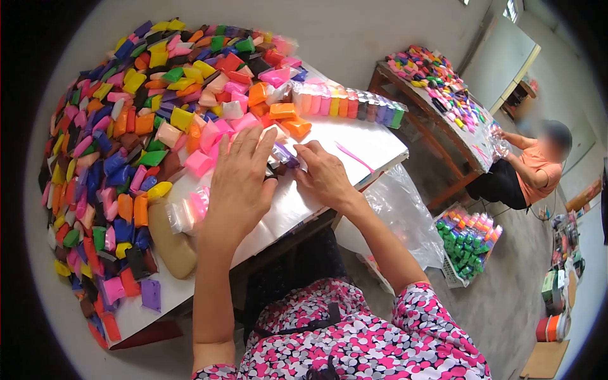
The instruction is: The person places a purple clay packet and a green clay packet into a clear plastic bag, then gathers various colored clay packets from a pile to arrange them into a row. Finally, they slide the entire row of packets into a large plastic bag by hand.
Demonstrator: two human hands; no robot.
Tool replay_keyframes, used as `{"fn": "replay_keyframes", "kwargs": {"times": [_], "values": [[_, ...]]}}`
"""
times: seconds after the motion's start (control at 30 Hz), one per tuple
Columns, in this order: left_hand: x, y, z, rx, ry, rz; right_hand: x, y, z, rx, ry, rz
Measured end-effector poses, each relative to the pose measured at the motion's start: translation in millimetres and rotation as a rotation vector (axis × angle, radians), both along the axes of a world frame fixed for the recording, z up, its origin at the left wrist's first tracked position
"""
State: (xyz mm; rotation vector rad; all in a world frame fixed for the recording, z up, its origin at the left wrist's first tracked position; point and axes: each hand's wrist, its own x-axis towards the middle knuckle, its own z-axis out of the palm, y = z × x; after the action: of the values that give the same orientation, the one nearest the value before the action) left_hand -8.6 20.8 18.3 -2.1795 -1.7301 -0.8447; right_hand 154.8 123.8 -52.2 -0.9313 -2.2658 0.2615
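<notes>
My left hand [244, 180] lies over a short row of small wrapped packets on the white table, its fingers stretched out. My right hand [324, 175] is curled with thumb and fingertips at a purple packet [285, 155], beside my left fingers. A dark packet shows under my left fingers; the rest of the row there is mostly hidden. Pink and pale packets in clear wrap [190, 211] stick out at the left of my left wrist. Beyond my hands lies a long clear sleeve of packets [345, 104] in many colours. A pink strip [353, 157] lies to the right.
A large heap of coloured packets [152, 120] covers the table's left and back. An oblong tan object [170, 237] lies near the front edge. Clear plastic bags [396, 218] hang at the right, near a basket of filled sleeves [465, 244]. Another person [532, 168] sits at a second heaped table [437, 95].
</notes>
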Motion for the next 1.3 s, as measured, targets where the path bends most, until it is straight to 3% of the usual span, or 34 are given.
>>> {"fn": "replay_keyframes", "kwargs": {"times": [0.23,0.4,0.57,0.67,0.83,1.03,1.3], "values": [[3.7,-43.3,-7.6,0.154,-0.152,-0.030,5.1,-3.0,3.2,-0.006,0.055,0.038],[11.8,-59.0,-37.3,0.240,-0.177,-0.293,17.9,1.1,7.7,-0.102,0.095,0.092],[12.6,-59.8,-53.1,0.183,-0.273,-0.316,30.3,5.2,14.2,-0.150,0.090,0.034],[8.5,-57.4,-63.9,0.031,-0.414,-0.301,37.7,10.6,-0.5,-0.104,0.172,0.095],[10.6,-55.9,-60.1,-0.142,-0.627,-0.256,31.1,-4.3,-1.8,-0.091,0.263,-0.032],[8.4,-55.6,-56.3,-0.231,-0.730,-0.260,26.6,-6.4,-7.1,-0.052,0.292,-0.100],[6.3,-53.3,-54.4,-0.180,-0.673,-0.295,23.6,-8.3,0.5,-0.117,0.273,-0.143]]}}
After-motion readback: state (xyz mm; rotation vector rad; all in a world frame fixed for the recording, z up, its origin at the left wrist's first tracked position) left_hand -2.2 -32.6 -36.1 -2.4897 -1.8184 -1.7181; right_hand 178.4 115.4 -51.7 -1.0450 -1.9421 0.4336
